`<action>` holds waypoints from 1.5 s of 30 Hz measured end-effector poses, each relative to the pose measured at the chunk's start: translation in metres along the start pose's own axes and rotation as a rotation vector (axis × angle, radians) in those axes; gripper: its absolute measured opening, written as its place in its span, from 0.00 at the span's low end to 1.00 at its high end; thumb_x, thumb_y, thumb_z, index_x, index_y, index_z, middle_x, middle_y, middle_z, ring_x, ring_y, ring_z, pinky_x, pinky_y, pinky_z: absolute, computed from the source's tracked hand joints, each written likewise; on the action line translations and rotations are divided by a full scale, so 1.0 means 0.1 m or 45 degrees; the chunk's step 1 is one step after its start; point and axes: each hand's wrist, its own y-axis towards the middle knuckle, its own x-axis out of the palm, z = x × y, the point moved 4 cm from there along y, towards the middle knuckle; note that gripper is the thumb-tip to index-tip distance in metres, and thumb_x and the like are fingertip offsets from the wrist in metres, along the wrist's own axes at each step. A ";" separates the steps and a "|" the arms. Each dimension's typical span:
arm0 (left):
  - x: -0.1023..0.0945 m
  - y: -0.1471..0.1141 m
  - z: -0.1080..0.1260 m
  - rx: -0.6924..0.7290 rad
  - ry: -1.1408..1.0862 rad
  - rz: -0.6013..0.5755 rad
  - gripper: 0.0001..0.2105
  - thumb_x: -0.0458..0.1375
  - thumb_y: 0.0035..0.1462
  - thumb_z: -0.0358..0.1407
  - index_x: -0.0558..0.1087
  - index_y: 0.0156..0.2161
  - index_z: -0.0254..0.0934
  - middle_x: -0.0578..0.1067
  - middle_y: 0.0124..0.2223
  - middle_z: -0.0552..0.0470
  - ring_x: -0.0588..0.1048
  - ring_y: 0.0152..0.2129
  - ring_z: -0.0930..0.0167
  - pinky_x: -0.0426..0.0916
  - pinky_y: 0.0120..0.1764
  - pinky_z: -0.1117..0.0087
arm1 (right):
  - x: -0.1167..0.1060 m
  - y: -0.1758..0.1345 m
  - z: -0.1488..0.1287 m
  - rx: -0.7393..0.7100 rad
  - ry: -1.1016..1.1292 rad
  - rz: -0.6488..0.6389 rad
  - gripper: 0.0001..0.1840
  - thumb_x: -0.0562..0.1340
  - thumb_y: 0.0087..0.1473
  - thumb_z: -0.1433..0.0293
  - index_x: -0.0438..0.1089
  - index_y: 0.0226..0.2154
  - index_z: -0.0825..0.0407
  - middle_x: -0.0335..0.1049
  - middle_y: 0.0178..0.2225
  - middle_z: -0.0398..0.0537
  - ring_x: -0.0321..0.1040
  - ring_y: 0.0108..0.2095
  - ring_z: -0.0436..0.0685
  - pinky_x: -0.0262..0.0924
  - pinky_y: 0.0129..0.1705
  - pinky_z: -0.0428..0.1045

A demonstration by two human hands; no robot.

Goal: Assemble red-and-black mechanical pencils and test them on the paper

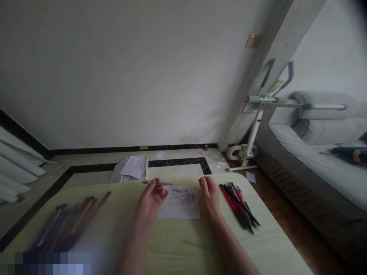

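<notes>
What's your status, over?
Left hand holds slim pale pen-like stick. Right hand curled beside white rectangular paper. Paper flat, dark marks across upper part. Slim black and red sticks lie right, off paper.

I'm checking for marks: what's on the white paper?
On the white paper, dark marks show toward the far edge; whatever the left hand covers can't be seen.

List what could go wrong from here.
The red and black pens lie loose near the table edge; some might roll off.
The pen in the left hand could leave a stray mark on the paper.
The right hand isn't clearly pinning the paper, which may slip.
</notes>
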 end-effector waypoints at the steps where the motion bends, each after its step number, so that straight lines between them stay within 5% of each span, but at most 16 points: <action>1: 0.01 0.00 -0.01 -0.009 0.014 -0.008 0.04 0.56 0.49 0.30 0.71 0.33 0.34 0.71 0.23 0.54 0.69 0.19 0.76 0.69 0.31 0.69 | 0.01 -0.02 -0.03 -0.010 0.006 -0.017 0.14 0.51 0.53 0.62 0.63 0.24 0.53 0.63 0.24 0.45 0.59 0.28 0.53 0.53 0.30 0.46; 10: 0.00 -0.01 -0.01 0.064 0.061 -0.035 0.06 0.58 0.48 0.32 0.71 0.34 0.34 0.72 0.25 0.54 0.70 0.20 0.76 0.69 0.30 0.71 | 0.59 -0.30 -0.39 0.136 0.133 -0.528 0.23 0.48 0.55 0.57 0.62 0.18 0.53 0.57 0.15 0.40 0.55 0.18 0.48 0.48 0.21 0.43; 16: 0.01 -0.01 -0.02 0.183 0.305 0.054 0.07 0.60 0.46 0.35 0.72 0.31 0.33 0.73 0.25 0.52 0.71 0.20 0.74 0.67 0.28 0.71 | 0.72 -0.34 -0.38 0.172 0.203 -0.469 0.24 0.49 0.55 0.56 0.57 0.16 0.53 0.53 0.14 0.39 0.52 0.18 0.48 0.45 0.20 0.43; 21: 0.05 -0.03 -0.06 0.238 0.574 -0.001 0.13 0.56 0.49 0.40 0.65 0.20 0.33 0.69 0.19 0.53 0.68 0.16 0.74 0.61 0.22 0.72 | 0.68 -0.37 -0.28 0.164 0.345 -0.377 0.24 0.47 0.56 0.57 0.53 0.15 0.53 0.49 0.14 0.39 0.47 0.18 0.47 0.42 0.20 0.44; 28: 0.02 -0.01 -0.12 0.143 0.541 0.064 0.20 0.51 0.51 0.47 0.54 0.16 0.37 0.57 0.12 0.59 0.61 0.10 0.76 0.54 0.17 0.74 | 0.75 -0.47 -0.22 0.174 0.350 -0.450 0.24 0.48 0.55 0.57 0.53 0.15 0.53 0.47 0.14 0.38 0.44 0.17 0.46 0.39 0.19 0.44; 38: 0.08 -0.03 -0.11 0.109 0.454 0.036 0.21 0.55 0.48 0.45 0.54 0.15 0.36 0.56 0.12 0.59 0.58 0.10 0.78 0.51 0.16 0.74 | 0.81 -0.50 -0.32 0.278 0.451 -0.488 0.28 0.47 0.55 0.57 0.54 0.11 0.54 0.46 0.11 0.38 0.44 0.14 0.45 0.39 0.18 0.44; 45: 0.06 -0.04 -0.13 0.022 0.346 0.028 0.21 0.55 0.49 0.44 0.50 0.17 0.37 0.51 0.13 0.61 0.54 0.11 0.79 0.51 0.17 0.74 | 0.81 -0.53 -0.30 0.118 0.380 -0.437 0.25 0.48 0.56 0.59 0.60 0.14 0.55 0.54 0.14 0.41 0.52 0.17 0.47 0.45 0.21 0.43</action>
